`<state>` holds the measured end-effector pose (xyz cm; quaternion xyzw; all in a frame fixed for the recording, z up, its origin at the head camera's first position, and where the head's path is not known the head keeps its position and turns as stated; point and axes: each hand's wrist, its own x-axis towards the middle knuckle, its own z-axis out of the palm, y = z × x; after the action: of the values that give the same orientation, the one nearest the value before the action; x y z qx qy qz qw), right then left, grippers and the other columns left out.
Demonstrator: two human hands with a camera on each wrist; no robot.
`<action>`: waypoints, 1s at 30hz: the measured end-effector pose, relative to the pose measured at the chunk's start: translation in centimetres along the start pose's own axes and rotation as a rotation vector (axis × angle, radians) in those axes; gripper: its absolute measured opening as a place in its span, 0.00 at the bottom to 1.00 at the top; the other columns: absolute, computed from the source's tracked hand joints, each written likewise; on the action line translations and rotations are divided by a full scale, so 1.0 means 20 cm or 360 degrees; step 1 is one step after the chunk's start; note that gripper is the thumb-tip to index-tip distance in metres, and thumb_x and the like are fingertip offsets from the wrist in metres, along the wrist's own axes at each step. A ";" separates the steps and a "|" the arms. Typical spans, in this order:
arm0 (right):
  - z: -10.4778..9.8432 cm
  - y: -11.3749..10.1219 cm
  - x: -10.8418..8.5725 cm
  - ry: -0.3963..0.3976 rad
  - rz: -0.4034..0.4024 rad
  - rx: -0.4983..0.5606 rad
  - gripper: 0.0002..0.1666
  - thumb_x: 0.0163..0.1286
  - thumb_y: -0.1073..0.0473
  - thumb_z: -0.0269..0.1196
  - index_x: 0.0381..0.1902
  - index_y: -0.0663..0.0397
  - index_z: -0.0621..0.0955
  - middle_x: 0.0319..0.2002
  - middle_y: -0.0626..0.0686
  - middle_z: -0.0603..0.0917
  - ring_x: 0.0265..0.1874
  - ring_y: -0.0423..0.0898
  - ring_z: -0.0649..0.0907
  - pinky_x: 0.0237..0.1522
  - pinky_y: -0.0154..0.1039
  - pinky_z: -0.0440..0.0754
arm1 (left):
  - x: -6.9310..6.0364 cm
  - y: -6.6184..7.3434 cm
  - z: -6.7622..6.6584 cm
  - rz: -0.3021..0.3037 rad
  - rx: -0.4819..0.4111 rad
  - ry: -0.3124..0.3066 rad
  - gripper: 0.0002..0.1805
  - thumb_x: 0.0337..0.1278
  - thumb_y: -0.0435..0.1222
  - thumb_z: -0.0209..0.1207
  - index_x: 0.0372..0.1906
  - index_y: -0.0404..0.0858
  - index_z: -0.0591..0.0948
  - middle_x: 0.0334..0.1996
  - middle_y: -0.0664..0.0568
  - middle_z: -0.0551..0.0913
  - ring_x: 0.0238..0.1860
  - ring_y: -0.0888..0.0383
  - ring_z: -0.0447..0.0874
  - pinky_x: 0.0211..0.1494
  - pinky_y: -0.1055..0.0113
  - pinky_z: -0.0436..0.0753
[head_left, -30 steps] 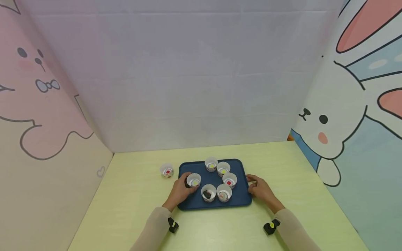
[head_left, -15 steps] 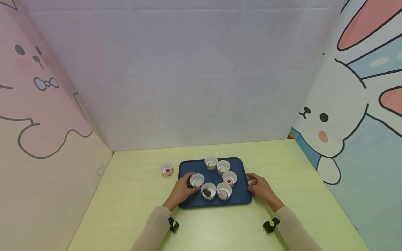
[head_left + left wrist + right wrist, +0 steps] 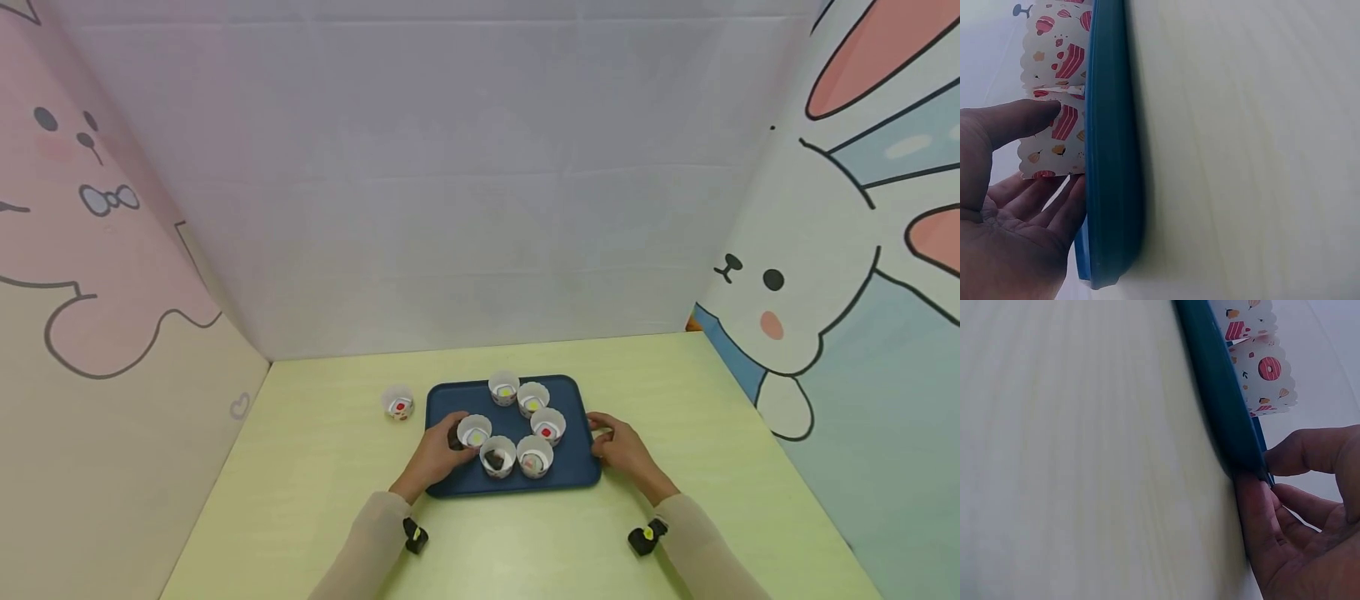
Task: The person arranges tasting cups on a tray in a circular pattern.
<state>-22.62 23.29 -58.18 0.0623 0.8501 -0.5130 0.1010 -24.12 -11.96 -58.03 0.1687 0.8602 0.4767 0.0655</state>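
Observation:
My left hand [image 3: 435, 452] grips a white scalloped paper baking cup [image 3: 474, 432], which stands on the left part of a dark blue tray [image 3: 577, 467]. A pale yellow-green bit shows in that cup. In the left wrist view, the thumb lies on the cup's printed wall [image 3: 1067, 140], with the other fingers on its far side. My right hand [image 3: 624, 447] pinches the tray's right rim. The right wrist view puts the thumb [image 3: 1291, 453] at the rim's top and a finger against its outer side.
Other cups stand in a loose ring on the tray: two with yellow bits at the back [image 3: 504, 390], one with red [image 3: 547, 426], one pale [image 3: 535, 457], one dark [image 3: 498, 457]. Another cup with red [image 3: 397, 402] sits on the table, left of the tray.
My left hand has slid its cup a little to the right, closer to the cup with the dark piece. The right hand stays at the tray's rim.

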 end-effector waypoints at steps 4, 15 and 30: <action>0.00 0.00 0.00 0.0007 0.0003 -0.0004 0.40 0.52 0.75 0.57 0.67 0.61 0.71 0.56 0.63 0.77 0.31 0.45 0.78 0.29 0.38 0.78 | 0.00 -0.01 0.00 -0.0002 -0.0046 -0.0011 0.35 0.53 0.37 0.69 0.66 0.36 0.70 0.57 0.40 0.80 0.56 0.45 0.82 0.58 0.51 0.80; 0.00 -0.01 -0.01 0.0002 0.0003 0.0001 0.39 0.53 0.75 0.57 0.67 0.62 0.71 0.55 0.62 0.77 0.30 0.45 0.77 0.28 0.37 0.77 | -0.03 -0.01 -0.05 -0.0105 -0.0076 0.0028 0.37 0.51 0.32 0.68 0.68 0.32 0.67 0.63 0.38 0.76 0.62 0.42 0.77 0.60 0.52 0.79; 0.00 -0.01 -0.02 0.0002 -0.0019 -0.0003 0.39 0.53 0.75 0.57 0.67 0.62 0.70 0.56 0.64 0.77 0.31 0.45 0.78 0.29 0.38 0.79 | -0.07 0.10 -0.15 -0.0117 -0.0081 0.0154 0.35 0.54 0.35 0.68 0.68 0.35 0.69 0.64 0.41 0.76 0.64 0.43 0.76 0.61 0.51 0.79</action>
<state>-22.38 23.22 -57.86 0.0575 0.8510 -0.5128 0.0976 -23.19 -13.89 -54.67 0.1118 0.8556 0.5034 0.0455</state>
